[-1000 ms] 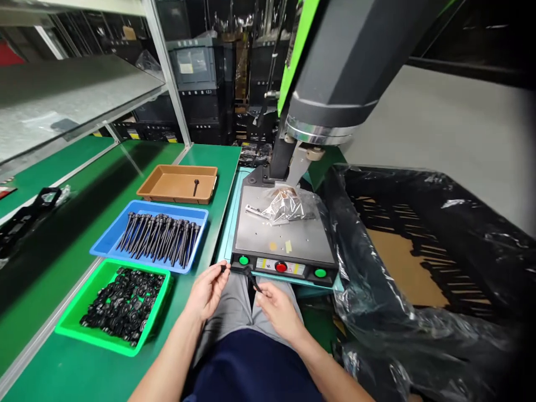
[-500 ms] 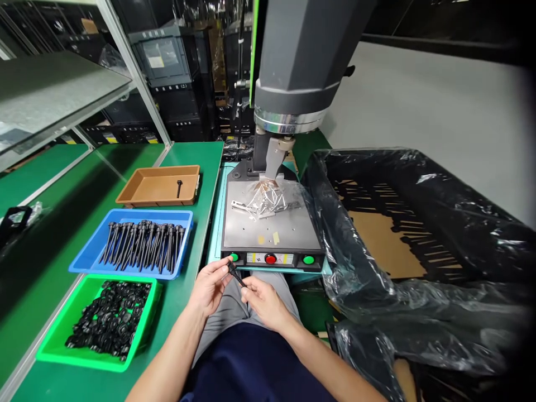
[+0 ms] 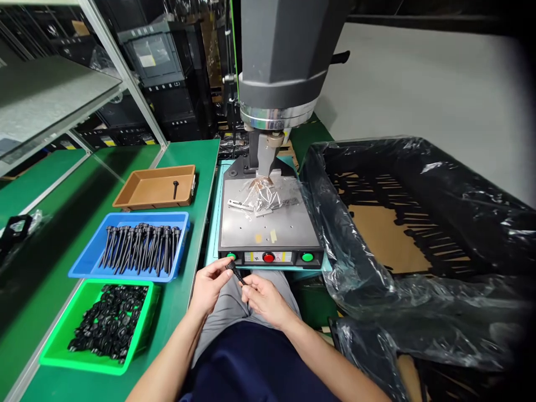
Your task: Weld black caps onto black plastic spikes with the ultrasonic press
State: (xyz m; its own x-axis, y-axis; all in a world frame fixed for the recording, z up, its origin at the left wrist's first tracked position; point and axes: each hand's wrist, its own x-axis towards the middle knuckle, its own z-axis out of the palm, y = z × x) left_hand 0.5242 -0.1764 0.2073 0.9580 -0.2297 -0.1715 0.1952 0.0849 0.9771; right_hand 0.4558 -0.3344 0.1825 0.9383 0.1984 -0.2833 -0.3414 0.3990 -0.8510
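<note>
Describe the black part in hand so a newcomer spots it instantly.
Find the big grey machine with a button panel. Just in front of that panel, the left hand and right hand hold a slim black part. Black rods lie in the blue tray; this piece alone is between fingers.

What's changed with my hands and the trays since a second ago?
Your left hand now meets the head end of the black stem; earlier a gap parted them. Your right hand still holds the other end. The view swung right; the brown tray, blue tray and green tray look unchanged.
</note>
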